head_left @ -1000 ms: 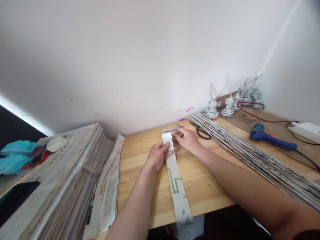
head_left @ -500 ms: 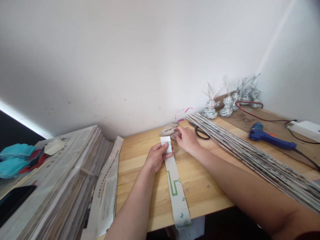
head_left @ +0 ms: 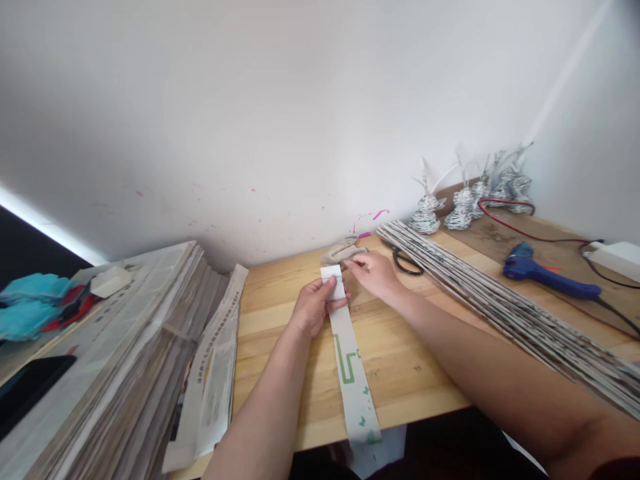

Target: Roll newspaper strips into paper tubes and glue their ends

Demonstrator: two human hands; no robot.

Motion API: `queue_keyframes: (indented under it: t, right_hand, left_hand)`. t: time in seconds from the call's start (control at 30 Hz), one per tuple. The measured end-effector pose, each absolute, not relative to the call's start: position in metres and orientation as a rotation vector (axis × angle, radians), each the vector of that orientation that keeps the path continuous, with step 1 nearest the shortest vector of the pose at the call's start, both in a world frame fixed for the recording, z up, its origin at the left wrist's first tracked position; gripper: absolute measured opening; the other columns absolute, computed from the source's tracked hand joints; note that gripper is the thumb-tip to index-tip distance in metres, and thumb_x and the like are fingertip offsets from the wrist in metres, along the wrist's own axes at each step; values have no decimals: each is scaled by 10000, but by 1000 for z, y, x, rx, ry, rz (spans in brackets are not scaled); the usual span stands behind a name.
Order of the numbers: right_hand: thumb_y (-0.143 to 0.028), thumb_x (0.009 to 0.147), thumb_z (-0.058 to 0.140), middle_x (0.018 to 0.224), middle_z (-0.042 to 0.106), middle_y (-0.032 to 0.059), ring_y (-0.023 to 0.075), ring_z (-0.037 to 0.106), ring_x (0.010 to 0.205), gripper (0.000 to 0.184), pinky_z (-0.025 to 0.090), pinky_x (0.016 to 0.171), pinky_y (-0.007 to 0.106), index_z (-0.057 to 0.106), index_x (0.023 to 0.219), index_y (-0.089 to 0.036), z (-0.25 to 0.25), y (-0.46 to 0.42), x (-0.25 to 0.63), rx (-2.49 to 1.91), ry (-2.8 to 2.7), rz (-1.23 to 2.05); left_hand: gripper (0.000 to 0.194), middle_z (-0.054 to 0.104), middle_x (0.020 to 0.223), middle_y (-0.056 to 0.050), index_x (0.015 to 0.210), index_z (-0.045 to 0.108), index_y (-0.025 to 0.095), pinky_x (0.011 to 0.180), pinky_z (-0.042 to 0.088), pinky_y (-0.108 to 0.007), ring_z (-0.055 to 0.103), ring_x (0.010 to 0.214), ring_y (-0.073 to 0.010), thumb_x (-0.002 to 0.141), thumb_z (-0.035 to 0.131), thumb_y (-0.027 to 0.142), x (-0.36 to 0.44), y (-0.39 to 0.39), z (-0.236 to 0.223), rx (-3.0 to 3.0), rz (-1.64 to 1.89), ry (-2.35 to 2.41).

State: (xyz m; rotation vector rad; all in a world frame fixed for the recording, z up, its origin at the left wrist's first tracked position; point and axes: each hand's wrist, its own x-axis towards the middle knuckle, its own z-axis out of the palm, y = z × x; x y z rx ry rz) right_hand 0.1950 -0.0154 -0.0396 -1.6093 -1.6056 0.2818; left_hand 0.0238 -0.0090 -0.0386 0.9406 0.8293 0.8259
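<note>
A long white paper strip (head_left: 345,360) printed with green lines and butterflies runs down the wooden tabletop and over its front edge. My left hand (head_left: 315,305) is closed on the upper part of the strip, thumb on top and fingers beneath, close to a folded-looking end. Just right of that end, my right hand (head_left: 375,273) has its fingertips pinched together; whatever is in them, if anything, is too small to make out. Behind both hands a crumpled greyish cloth (head_left: 343,249) lies against the wall. Black-handled scissors (head_left: 407,262) lie beyond my right hand, partly under paper rods.
Rolled paper rods (head_left: 480,307) stretch along the right side. Beyond them are a blue glue gun (head_left: 550,275), a white box (head_left: 615,259) and several woven paper figures (head_left: 425,215). Stacked newspapers (head_left: 135,347) fill the left, carrying a phone (head_left: 35,387) and blue masks (head_left: 35,303).
My right fingertips have moved a little left, closer to the strip's top edge. The left hand still grips the strip. The whole view has shifted slightly.
</note>
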Motion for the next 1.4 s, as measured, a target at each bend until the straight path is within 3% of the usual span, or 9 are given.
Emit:
queue_keyframes:
  t: [0.1,0.2,0.3,0.47,0.63,1.4]
  right_hand:
    - [-469,874,506,679,656,43,163,567,661,384,416,634,287,729,819,-162,-34,-18,196,-1410,-1477,670]
    - [-435,844,562,864,687,67,170,598,789,353,426,627,269,713,1002,-157,-29,-21,195,-1195,-1386,1060]
    - [-467,812,608,891,673,70,167,583,805,373,402,587,254,714,998,-161,-25,-25,195,-1139,-1384,1214]
    - [-493,787,627,685,593,13,107,486,609,369,334,524,239,700,846,-135,-21,-30,196,-1147,-1431,1255]
    - [-488,776,634,581,503,-19,97,439,556,358,309,490,238,656,730,-133,-24,-28,195,-1160,-1403,1168]
    - [-479,745,682,597,562,-5,84,427,545,352,304,480,223,688,766,-128,-20,-32,193,-1074,-1410,1269]
  left_hand:
    - [293,699,806,-107,958,674,78,580,573,-219,696,701,-179,804,690,327,24,-9,-38,952,832,835]
    - [326,699,801,-100,968,679,91,566,567,-215,691,687,-171,784,708,358,23,-9,-40,982,828,827]
    - [334,700,808,-97,940,685,95,568,566,-219,690,683,-170,770,718,380,23,-9,-41,993,838,823]
    - [367,705,812,-101,933,684,94,571,560,-226,685,687,-170,743,738,403,24,-11,-39,1026,820,811]
    - [366,700,789,-80,938,676,102,584,555,-225,684,685,-166,748,731,409,24,-14,-36,1071,796,799]
    - [393,689,730,-68,936,666,110,502,520,-210,662,613,-154,723,739,432,23,-16,-33,1070,843,830]
